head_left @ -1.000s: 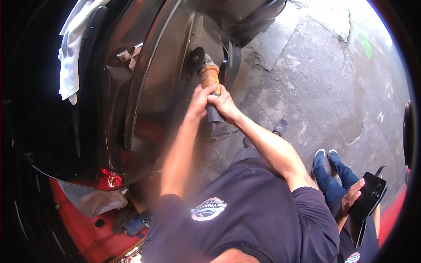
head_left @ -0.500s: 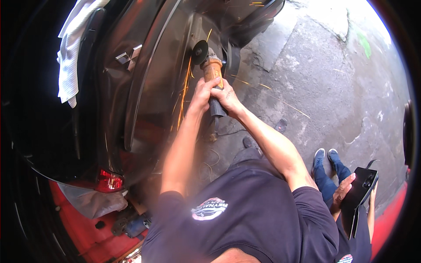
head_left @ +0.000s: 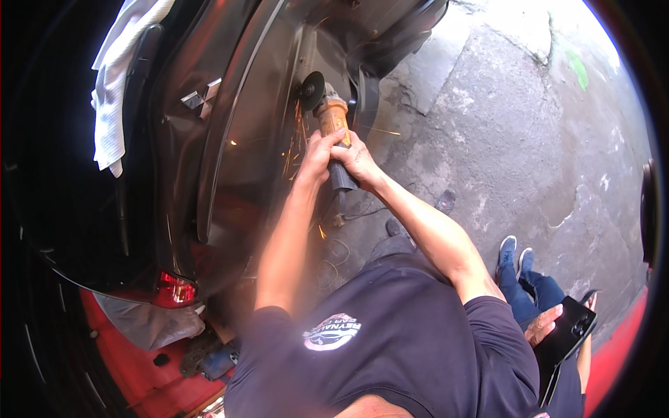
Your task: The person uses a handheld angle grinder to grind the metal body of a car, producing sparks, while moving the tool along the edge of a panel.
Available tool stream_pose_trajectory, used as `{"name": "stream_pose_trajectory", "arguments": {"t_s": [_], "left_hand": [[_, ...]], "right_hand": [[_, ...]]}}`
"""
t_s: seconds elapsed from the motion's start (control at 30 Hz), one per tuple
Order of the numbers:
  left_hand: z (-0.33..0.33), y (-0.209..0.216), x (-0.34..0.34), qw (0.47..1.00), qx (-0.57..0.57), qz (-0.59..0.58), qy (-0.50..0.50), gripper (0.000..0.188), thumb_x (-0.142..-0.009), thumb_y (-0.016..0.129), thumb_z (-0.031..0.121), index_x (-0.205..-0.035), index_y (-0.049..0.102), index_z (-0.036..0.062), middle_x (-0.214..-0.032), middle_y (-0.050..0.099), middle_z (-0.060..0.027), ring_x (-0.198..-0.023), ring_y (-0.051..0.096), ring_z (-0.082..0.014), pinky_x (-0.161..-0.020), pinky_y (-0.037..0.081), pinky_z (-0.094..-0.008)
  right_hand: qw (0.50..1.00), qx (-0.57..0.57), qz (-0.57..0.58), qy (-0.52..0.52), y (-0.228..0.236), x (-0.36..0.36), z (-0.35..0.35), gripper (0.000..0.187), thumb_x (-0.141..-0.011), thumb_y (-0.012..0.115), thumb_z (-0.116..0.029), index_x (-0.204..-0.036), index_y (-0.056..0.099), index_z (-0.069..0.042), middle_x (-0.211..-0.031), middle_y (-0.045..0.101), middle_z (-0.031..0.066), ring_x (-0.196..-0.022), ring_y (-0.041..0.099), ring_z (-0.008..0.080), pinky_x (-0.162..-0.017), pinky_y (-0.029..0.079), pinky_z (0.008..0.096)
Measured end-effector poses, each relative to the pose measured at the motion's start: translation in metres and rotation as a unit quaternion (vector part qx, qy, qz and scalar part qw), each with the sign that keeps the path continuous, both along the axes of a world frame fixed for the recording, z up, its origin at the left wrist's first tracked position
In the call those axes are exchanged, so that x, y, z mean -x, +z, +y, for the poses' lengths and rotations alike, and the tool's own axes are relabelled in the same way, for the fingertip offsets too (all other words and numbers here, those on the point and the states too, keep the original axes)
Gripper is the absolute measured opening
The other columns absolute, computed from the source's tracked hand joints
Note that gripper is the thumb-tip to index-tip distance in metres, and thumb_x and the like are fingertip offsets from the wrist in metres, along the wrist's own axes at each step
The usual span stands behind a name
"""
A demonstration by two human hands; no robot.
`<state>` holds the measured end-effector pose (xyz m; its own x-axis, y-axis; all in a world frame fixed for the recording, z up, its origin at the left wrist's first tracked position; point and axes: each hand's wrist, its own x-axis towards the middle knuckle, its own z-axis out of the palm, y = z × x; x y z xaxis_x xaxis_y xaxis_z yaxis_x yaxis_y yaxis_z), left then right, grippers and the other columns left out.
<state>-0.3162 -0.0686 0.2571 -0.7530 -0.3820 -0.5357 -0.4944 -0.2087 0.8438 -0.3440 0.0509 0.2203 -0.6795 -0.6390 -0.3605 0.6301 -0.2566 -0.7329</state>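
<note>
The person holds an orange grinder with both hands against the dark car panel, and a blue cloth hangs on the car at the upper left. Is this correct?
Not quite: the cloth is white, not blue, as the head view shows. The rest holds: both the left hand and the right hand grip the orange grinder, its disc against the dark car panel, with sparks flying.

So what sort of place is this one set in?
Most likely an outdoor car body repair yard: both hands hold an angle grinder throwing sparks against a dark car body panel, a red tail light shows below, and the ground is cracked concrete.
</note>
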Motion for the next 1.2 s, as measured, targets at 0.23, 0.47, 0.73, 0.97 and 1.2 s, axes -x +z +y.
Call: {"name": "stream_pose_trajectory", "arguments": {"t_s": [0.23,0.47,0.73,0.97,1.2], "left_hand": [[-0.003,-0.003,0.013,1.000,-0.022,0.007,0.001,0.041,-0.091,0.073,0.021,-0.120,0.056,-0.0037,-0.103,0.066,-0.0124,-0.090,0.067,-0.0186,-0.081,0.055,-0.0335],[-0.002,-0.002,0.011,1.000,-0.019,0.005,0.010,0.044,-0.091,0.074,0.024,-0.121,0.056,-0.0036,-0.103,0.066,-0.0125,-0.091,0.067,-0.0192,-0.081,0.055,-0.0339],[0.002,0.009,-0.005,0.999,-0.004,-0.020,0.024,0.044,-0.092,0.072,0.021,-0.123,0.054,-0.0045,-0.105,0.066,-0.0132,-0.091,0.067,-0.0197,-0.082,0.055,-0.0332],[0.002,0.005,0.006,1.000,-0.019,0.011,0.004,0.038,-0.092,0.071,0.019,-0.119,0.057,-0.0041,-0.102,0.067,-0.0130,-0.089,0.068,-0.0192,-0.080,0.056,-0.0334],[-0.004,-0.005,0.020,1.000,-0.009,0.006,0.009,0.038,-0.091,0.072,0.024,-0.115,0.060,-0.0024,-0.099,0.067,-0.0118,-0.085,0.068,-0.0193,-0.077,0.056,-0.0341]], "right_hand": [[0.999,-0.018,0.026,-0.005,-0.010,0.010,-0.004,0.075,-0.077,0.071,-0.030,-0.138,0.046,0.007,-0.121,0.063,0.0196,-0.111,0.062,0.0248,-0.097,0.049,0.0340],[1.000,-0.011,0.010,0.003,-0.008,0.008,-0.003,0.075,-0.077,0.072,-0.028,-0.138,0.046,0.007,-0.120,0.063,0.0194,-0.108,0.063,0.0240,-0.094,0.050,0.0339],[1.000,0.011,-0.010,0.009,0.005,-0.006,0.001,0.075,-0.078,0.072,-0.026,-0.139,0.044,0.006,-0.119,0.062,0.0173,-0.108,0.062,0.0235,-0.094,0.050,0.0341],[1.000,-0.002,0.012,0.000,-0.003,0.003,-0.001,0.073,-0.078,0.072,-0.025,-0.139,0.046,0.006,-0.121,0.062,0.0175,-0.109,0.062,0.0230,-0.094,0.049,0.0337],[1.000,0.013,-0.002,-0.013,-0.002,0.017,-0.004,0.072,-0.078,0.073,-0.024,-0.137,0.047,0.006,-0.117,0.064,0.0171,-0.104,0.064,0.0223,-0.090,0.051,0.0339]]}}
